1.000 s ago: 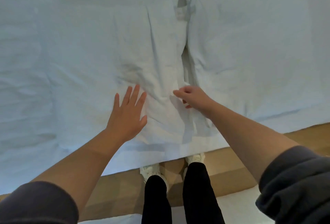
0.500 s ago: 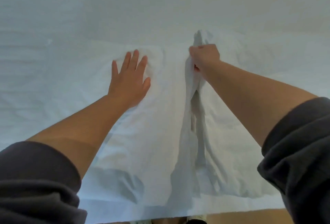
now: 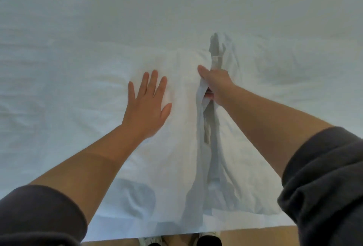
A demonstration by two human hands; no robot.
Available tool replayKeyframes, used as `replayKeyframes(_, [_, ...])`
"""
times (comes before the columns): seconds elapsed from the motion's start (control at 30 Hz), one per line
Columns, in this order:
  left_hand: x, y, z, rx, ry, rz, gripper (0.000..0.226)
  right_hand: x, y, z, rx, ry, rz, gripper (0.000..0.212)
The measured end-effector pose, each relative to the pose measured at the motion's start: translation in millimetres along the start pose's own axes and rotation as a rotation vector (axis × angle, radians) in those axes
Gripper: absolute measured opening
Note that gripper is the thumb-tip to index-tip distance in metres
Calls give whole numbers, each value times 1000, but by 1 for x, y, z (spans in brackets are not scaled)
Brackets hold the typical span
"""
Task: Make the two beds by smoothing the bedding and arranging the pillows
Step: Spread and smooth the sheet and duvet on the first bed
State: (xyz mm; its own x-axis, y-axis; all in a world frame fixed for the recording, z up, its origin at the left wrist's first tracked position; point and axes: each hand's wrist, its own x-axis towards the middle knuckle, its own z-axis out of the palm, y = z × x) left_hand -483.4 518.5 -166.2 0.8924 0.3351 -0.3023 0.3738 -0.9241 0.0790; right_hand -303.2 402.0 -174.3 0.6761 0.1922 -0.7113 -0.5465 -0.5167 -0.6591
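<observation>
A white bed sheet [image 3: 78, 88] covers the bed and fills most of the view. A raised fold of the sheet [image 3: 217, 49] runs from the near edge up the middle right. My left hand [image 3: 146, 106] lies flat on the sheet with fingers spread, just left of the fold. My right hand [image 3: 216, 84] is closed around the fold and pinches the fabric, which stands up above the knuckles. Creases and shadowed pockets lie along the fold toward the near edge. No pillow is in view.
The near edge of the bed [image 3: 245, 228] runs along the bottom, with wooden floor [image 3: 275, 238] beyond it. My shoes [image 3: 151, 241] show at the bottom centre. Dark sleeves are pushed up on both forearms.
Both hands slid away from me up the sheet from near the bed's edge. My right hand went from touching the fold to gripping it. The view tilted, so the floor has mostly dropped out of sight.
</observation>
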Motion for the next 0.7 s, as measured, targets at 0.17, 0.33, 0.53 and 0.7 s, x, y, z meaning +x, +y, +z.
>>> replayKeyframes(0.17, [-40,8,25,11,78,70,66,-71,76,-19,-75,-253,90,29])
replayKeyframes(0.33, [-67,9,52,122,70,146,66,-63,109,-44,-195,-8,-17,24])
replayKeyframes(0.53, [-83,12,63,106,71,98,66,-99,116,-45,-429,63,-241,15])
replayKeyframes(0.7, [-76,-6,42,125,174,68,60,-120,82,20,-981,222,-796,57])
